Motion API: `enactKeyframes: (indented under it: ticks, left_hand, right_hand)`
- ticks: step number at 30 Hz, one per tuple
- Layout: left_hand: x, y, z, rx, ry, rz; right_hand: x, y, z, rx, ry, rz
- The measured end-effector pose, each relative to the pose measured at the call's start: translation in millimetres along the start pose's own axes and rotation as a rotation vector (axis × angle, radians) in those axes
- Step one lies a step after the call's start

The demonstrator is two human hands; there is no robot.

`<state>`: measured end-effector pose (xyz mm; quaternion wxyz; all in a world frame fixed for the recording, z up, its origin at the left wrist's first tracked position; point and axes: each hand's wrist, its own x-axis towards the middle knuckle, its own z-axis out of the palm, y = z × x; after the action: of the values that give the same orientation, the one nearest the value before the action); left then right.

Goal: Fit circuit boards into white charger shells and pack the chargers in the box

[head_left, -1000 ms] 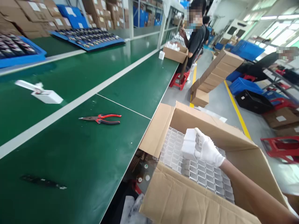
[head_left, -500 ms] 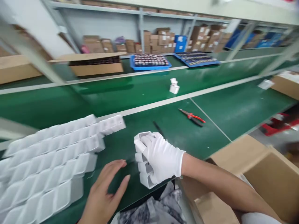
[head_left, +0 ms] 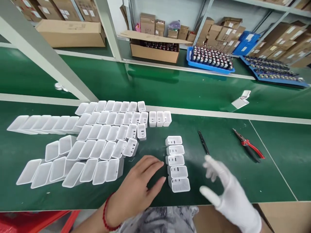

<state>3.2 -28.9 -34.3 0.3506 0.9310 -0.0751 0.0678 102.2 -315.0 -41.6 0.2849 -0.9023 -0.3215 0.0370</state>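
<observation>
A column of several small white plastic cases (head_left: 175, 160), their open tops up and slots in their walls, stands on the green bench in front of me. My left hand (head_left: 143, 179), bare with a red cord bracelet (head_left: 105, 213) at the wrist, is just left of the column. Its fingers are apart and hold nothing. On the other side, my right hand (head_left: 223, 191), in a white glove, is spread and empty. A black slim tool (head_left: 203, 142) lies beyond the gloved fingertips. Rows of similar white cases (head_left: 98, 149) fill the bench to the left.
Long-nose pliers (head_left: 249, 145) with red and black handles lie at the right. A small white piece (head_left: 241, 101) is behind the bench rail. Along the back shelf are an open cardboard box (head_left: 155, 53) and blue trays (head_left: 211, 67) of small parts. A slanted post (head_left: 48, 55) rises at left.
My right hand has let go of the white cases and drawn back to the right, opening. The cases now stand uncovered in a column. My view has turned to the left.
</observation>
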Motion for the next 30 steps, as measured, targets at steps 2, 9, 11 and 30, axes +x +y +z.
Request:
enactKeyframes:
  ticks: [2, 9, 11, 30]
  left_hand:
    - [14, 1, -11.4, 0.077, -0.023, 0.038]
    - [71, 4, -0.8, 0.360, -0.229, 0.079]
    - [81, 4, 7.3, 0.404, -0.270, 0.045]
    - [95, 16, 16.4, 0.634, -0.295, -0.312]
  right_hand:
    - [-18, -5, 22, -0.014, -0.061, 0.011]
    - [-28, -22, 76, -0.140, 0.010, 0.064]
    - [-26, -19, 79, -0.111, 0.040, 0.077]
    - [-3, 22, 57, 0.529, -0.030, 0.248]
